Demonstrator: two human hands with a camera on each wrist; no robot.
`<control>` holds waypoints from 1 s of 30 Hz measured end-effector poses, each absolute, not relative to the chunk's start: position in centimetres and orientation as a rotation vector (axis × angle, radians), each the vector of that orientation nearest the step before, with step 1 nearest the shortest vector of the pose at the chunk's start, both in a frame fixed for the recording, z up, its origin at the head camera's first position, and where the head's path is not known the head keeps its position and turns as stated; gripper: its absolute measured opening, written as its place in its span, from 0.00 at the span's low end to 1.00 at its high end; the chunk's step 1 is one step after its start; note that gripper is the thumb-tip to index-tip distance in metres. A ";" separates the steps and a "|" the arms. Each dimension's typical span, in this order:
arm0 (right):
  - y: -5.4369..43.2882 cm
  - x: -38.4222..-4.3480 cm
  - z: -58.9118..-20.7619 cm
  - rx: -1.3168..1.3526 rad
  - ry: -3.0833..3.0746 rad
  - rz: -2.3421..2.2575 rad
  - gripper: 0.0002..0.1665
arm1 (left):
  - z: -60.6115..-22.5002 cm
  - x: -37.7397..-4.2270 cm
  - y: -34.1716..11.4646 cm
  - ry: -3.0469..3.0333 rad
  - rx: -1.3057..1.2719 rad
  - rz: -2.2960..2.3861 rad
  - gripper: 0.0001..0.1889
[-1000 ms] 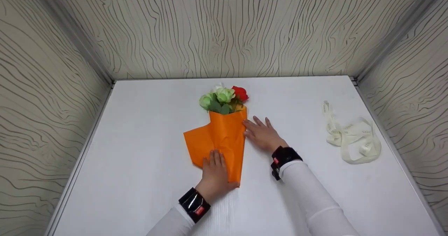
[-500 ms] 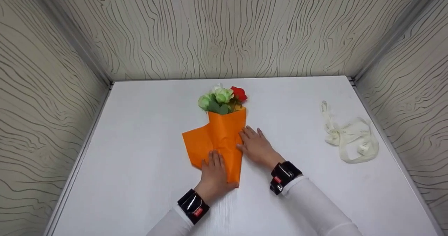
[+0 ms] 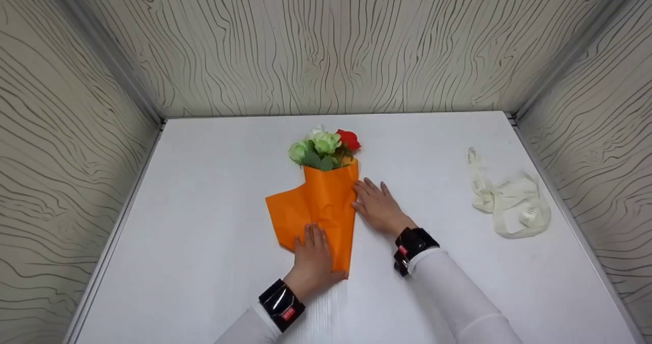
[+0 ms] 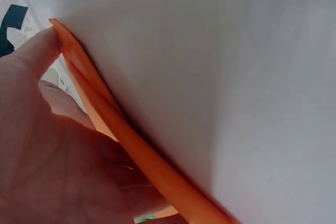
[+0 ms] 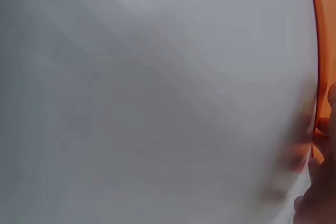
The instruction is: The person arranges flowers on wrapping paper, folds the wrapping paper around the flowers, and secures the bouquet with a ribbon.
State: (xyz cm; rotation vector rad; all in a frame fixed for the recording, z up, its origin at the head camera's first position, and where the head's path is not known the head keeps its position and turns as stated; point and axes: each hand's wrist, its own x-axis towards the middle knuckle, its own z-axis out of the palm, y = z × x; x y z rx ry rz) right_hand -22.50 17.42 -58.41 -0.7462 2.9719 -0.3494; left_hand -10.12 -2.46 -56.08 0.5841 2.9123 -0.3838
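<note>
A bouquet lies on the table, wrapped in orange paper (image 3: 331,196) whose loose flap (image 3: 288,211) spreads out to the left. Pale green blooms (image 3: 326,142), a red rose (image 3: 348,139) and dark green leaves stick out of the top; the stems are hidden in the wrap. My left hand (image 3: 313,262) presses flat on the lower part of the paper, fingers straight, thumb across the narrow bottom end. Along the right edge of the wrap, my right hand (image 3: 378,207) touches the paper with straightened fingertips. In the right wrist view, only part of that hand (image 5: 320,182) shows beside the orange edge.
A cream printed ribbon (image 3: 522,206) lies in loose loops on the right side of the white table (image 3: 204,181). Wood-grain patterned panels (image 3: 326,43) rise behind and at both sides of the table.
My right hand has slid down along the wrap's right edge, then moved slightly back up. My left hand has stayed pressed on the lower paper.
</note>
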 end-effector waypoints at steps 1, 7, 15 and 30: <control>17.5 -22.9 -58.5 -0.736 2.965 -0.359 0.33 | -56.1 -10.1 -2.5 2.910 0.590 -0.384 0.59; 17.6 -25.0 -58.4 -0.604 2.923 -0.415 0.34 | -56.1 -10.2 -2.6 2.908 0.604 -0.396 0.58; 16.5 -25.7 -57.8 -0.485 2.945 -0.324 0.36 | -56.1 -10.0 -2.7 2.925 0.578 -0.357 0.59; 16.3 -20.2 -57.9 -0.945 3.056 -0.330 0.23 | -56.0 -10.7 -2.7 2.917 0.505 -0.236 0.61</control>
